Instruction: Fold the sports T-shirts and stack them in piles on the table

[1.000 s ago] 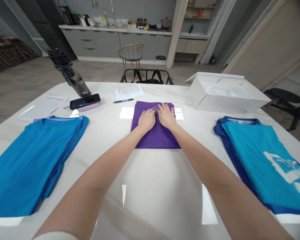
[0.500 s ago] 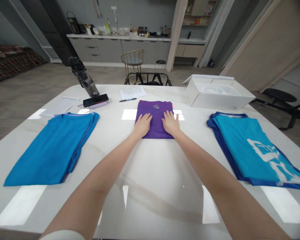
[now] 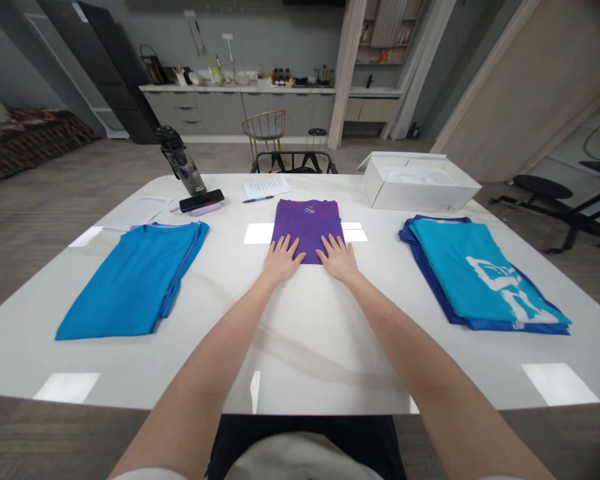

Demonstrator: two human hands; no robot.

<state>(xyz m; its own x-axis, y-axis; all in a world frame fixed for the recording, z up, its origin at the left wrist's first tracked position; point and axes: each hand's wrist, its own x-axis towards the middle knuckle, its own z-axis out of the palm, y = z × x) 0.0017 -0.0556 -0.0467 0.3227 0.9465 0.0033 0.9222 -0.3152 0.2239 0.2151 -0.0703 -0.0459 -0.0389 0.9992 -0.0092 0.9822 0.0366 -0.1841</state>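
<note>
Left hand (image 3: 281, 261) and right hand (image 3: 338, 261) have slid to the near edge of my folded purple shirt (image 3: 306, 223), fingers (image 3: 296, 245) spread flat, holding nothing.

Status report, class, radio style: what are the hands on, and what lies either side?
Left hand, right hand: flat, fingers on near edge of folded purple shirt. Folded blue shirt left, folded teal shirt right, both apart.
</note>
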